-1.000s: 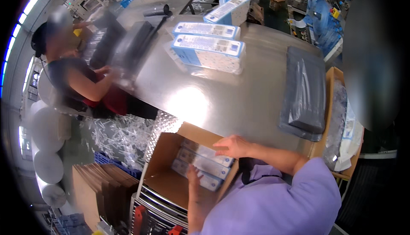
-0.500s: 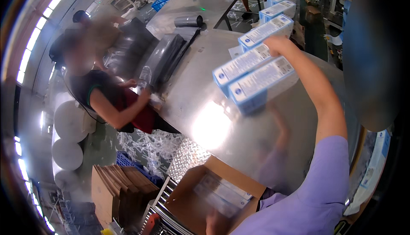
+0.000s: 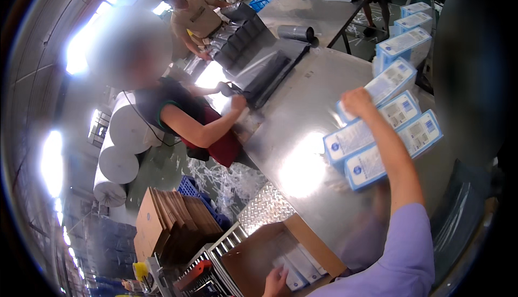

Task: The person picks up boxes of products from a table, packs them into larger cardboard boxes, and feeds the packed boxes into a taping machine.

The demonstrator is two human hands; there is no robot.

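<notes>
The blue-and-white carton (image 3: 393, 80) under your right hand (image 3: 357, 102) is on the metal bench (image 3: 297, 119), just beyond two of its kind: the middle carton (image 3: 348, 141) and the nearest carton (image 3: 365, 168), set close alongside each other. The hand is at that carton's left end, fingers apparently curled downward; I cannot tell whether the grip is clasping it or merely laid on top. Your right forearm (image 3: 400, 174) crosses above the nearer two.

Step in hand, in my judgement: you are reaching to that carton and settling the fingers on it. The next move would call for a sure hold across its narrow top, taking care not to knock the neighbours.

Your left hand (image 3: 276, 282) is at the open cardboard box (image 3: 252, 258), near the packs (image 3: 302, 264) lying in rows inside. Its grip looks slack, fingers parted, nothing seen between them; contact with the packs cannot be confirmed. The box sits on a roller track (image 3: 221, 248) beside the bench.

Further out, more cartons (image 3: 404, 43) form a line. To your left, a co-worker (image 3: 154, 105) stands near a dark grey bundle (image 3: 267, 78); flattened cardboard (image 3: 167, 218) stands beside a blue crate (image 3: 197, 194)
</notes>
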